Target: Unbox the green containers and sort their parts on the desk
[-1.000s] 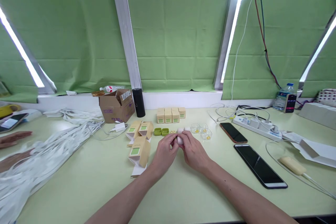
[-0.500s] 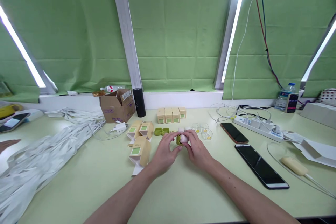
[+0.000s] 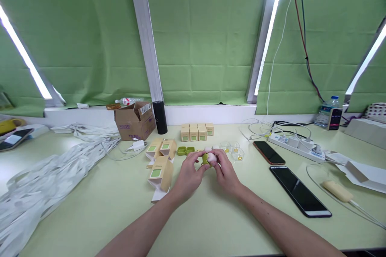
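Observation:
Above the middle of the table, my left hand (image 3: 189, 174) pinches a small olive-green case (image 3: 205, 158). My right hand (image 3: 226, 172) has its fingers closed on a rounded pinkish-white piece (image 3: 212, 158) that sits against the green case. Whether the two are joined is hidden by my fingers. Just behind my left hand stand two square green cases (image 3: 181, 151). Clear plastic cups (image 3: 239, 154) with small gold-coloured bits inside are grouped behind my right hand. Left of my left hand lie open kraft cartons (image 3: 162, 173) with green labels.
Several small kraft boxes (image 3: 193, 132) are lined up at the back. A cardboard box (image 3: 132, 124) and a black cylinder (image 3: 160, 117) stand behind left. White strips (image 3: 63, 172) cover the left side. On the right are phones (image 3: 301, 190), a power strip (image 3: 297, 146) and cables.
My fingers have turned the green case and white piece slightly, so more of the green side faces me. A hand at the far left edge has gone out of view.

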### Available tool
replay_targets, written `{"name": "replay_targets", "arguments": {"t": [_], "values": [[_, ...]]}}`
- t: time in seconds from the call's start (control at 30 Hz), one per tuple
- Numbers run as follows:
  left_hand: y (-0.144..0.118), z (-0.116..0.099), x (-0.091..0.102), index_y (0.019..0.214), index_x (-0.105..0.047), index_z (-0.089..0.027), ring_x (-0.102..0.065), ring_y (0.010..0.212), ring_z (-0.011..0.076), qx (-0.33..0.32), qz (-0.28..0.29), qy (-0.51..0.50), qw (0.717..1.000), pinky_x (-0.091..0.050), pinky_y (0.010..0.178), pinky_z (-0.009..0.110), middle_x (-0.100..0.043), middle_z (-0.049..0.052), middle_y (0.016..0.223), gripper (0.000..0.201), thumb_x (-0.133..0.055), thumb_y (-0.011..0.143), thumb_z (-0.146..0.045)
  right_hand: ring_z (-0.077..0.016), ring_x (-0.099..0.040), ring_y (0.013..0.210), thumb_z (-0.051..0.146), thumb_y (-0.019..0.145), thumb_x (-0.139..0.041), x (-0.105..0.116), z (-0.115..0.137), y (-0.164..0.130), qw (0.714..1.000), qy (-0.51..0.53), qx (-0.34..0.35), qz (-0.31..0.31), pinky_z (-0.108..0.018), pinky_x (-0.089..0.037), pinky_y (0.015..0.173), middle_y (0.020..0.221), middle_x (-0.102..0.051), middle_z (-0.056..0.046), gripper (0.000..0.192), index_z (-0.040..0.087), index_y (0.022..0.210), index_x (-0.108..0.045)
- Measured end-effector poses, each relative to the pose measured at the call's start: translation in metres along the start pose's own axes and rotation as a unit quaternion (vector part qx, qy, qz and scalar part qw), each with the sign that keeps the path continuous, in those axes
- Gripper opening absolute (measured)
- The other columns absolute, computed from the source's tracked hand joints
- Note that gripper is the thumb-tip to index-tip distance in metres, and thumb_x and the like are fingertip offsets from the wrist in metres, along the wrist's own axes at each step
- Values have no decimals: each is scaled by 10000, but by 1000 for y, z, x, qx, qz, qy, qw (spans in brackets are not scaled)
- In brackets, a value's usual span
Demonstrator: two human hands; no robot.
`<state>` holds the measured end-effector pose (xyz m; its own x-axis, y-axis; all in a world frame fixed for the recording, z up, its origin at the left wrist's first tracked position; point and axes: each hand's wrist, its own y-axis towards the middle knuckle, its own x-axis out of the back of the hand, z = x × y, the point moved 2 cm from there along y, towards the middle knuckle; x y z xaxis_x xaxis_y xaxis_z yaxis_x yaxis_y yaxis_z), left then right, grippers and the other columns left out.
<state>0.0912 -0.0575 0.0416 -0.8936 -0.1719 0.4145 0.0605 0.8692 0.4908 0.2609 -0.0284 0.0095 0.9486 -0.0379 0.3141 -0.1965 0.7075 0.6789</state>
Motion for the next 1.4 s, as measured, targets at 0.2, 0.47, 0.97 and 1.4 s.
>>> {"name": "replay_targets", "arguments": {"t": [0.2, 0.47, 0.97, 1.4], "values": [[1, 7, 0, 1268, -692, -253, -670, 1093, 237, 17, -6, -14, 1000, -560, 947, 410, -709, 87, 1265, 360, -699, 909, -285, -235, -670, 945, 598, 1008, -536, 4, -9, 4, 964, 205, -163, -47, -414, -584, 868, 1156, -698, -100, 432, 231, 1221, -615], [2, 18, 1, 1319, -665, -252, -675, 1098, 227, 30, -30, -18, 999, -567, 950, 395, -694, 91, 1302, 398, -677, 924, -297, -276, -701, 949, 669, 886, -672, 18, -26, 13, 882, 389, -264, -40, -392, -576, 743, 1079, -735, -125, 497, 209, 1073, -707], [5, 20, 6, 1305, -671, -236, -691, 1064, 225, 41, -86, -13, 995, -564, 926, 381, -709, 100, 1268, 396, -686, 921, -330, -221, -669, 981, 464, 750, -878, 27, -5, 18, 903, 365, -221, -49, -421, -591, 896, 1053, -699, -48, 498, 261, 1165, -691], [6, 22, 8, 1299, -674, -241, -690, 1018, 222, 34, -109, 18, 993, -572, 888, 384, -710, 106, 1249, 379, -666, 935, -345, -240, -629, 936, 259, 809, -685, 38, -35, 21, 988, 8, -114, -101, -383, -533, 748, 1137, -665, -85, 294, 233, 1100, -658]]}}
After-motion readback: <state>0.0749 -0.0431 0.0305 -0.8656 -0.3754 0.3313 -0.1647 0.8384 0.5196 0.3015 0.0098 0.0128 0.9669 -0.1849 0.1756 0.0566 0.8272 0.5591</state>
